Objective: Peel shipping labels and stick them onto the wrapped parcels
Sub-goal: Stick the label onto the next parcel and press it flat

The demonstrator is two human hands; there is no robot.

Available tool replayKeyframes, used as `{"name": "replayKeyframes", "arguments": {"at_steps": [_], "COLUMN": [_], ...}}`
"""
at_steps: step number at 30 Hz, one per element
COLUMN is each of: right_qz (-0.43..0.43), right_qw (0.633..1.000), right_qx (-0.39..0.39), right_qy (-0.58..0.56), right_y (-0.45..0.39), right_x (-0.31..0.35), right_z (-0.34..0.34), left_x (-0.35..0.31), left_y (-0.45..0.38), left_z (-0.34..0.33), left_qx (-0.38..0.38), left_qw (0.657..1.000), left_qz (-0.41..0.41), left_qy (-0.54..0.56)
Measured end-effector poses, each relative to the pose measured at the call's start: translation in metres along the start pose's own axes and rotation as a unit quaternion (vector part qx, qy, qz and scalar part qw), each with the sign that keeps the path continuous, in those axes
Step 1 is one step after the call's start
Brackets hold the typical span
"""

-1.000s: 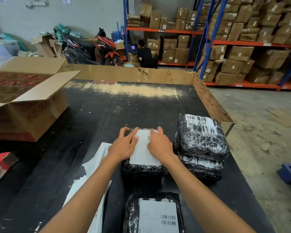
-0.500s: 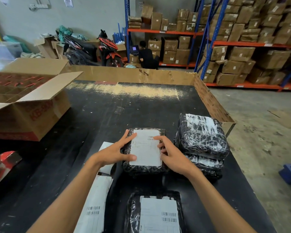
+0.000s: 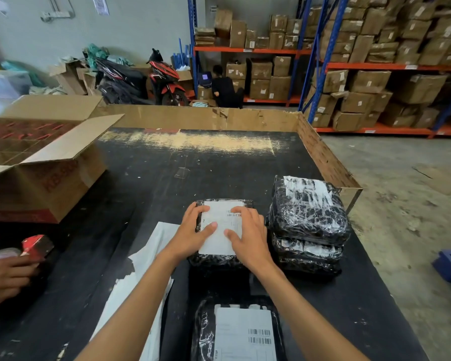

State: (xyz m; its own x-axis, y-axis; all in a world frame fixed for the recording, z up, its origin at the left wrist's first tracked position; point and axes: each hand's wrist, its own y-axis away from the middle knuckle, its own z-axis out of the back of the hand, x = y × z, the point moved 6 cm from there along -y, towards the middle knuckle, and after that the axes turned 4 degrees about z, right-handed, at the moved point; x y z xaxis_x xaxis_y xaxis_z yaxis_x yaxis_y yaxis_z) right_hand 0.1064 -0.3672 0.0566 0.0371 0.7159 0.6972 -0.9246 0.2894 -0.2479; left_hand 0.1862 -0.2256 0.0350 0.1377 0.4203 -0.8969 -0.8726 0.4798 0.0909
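Head view: both hands flat on label (image 3: 220,227) atop wrapped parcel (image 3: 220,259), dead ahead at table (image 3: 219,165) centre. Left hand (image 3: 193,231) and right hand (image 3: 248,235) side by side, equally near, fingers spread, pressing. Label long axis pointed away from body.

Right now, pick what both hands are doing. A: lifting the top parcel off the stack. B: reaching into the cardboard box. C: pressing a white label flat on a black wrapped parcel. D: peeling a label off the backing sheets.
C: the left hand and right hand lie with spread fingers on the white label atop the black wrapped parcel.
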Motion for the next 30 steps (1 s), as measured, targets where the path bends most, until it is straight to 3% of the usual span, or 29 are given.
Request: {"name": "replayKeyframes", "arguments": {"at_steps": [3, 6, 10, 16, 22, 26, 30], "right_qz": [-0.014, -0.024, -0.063, -0.05, -0.04, -0.088, -0.084], "right_qw": [0.998, 0.999, 0.996, 0.997, 0.992, 0.99, 0.993], "right_qx": [-0.049, -0.029, -0.003, -0.013, 0.118, 0.103, 0.061], "right_qy": [-0.028, -0.031, 0.058, 0.056, 0.034, 0.03, -0.063], "right_y": [0.003, 0.001, -0.018, -0.022, 0.014, 0.039, 0.041], "right_x": [-0.002, -0.005, -0.003, 0.0, 0.002, -0.006, -0.015], "right_z": [0.003, 0.003, 0.001, 0.002, -0.004, -0.011, -0.012], "left_x": [0.015, 0.012, -0.007, -0.001, 0.006, 0.017, 0.021], "left_y": [-0.001, -0.002, -0.004, -0.002, 0.021, 0.034, 0.039], "left_z": [-0.004, -0.006, -0.001, -0.003, -0.003, -0.014, -0.015], "left_qx": [0.001, -0.013, -0.099, -0.092, -0.03, -0.056, -0.114], "left_qw": [1.0, 0.999, 0.993, 0.995, 0.981, 0.983, 0.98], "left_qz": [0.007, 0.017, 0.03, 0.031, 0.102, 0.105, 0.151], "left_qy": [0.029, 0.039, 0.05, 0.013, 0.16, 0.137, 0.057]}}
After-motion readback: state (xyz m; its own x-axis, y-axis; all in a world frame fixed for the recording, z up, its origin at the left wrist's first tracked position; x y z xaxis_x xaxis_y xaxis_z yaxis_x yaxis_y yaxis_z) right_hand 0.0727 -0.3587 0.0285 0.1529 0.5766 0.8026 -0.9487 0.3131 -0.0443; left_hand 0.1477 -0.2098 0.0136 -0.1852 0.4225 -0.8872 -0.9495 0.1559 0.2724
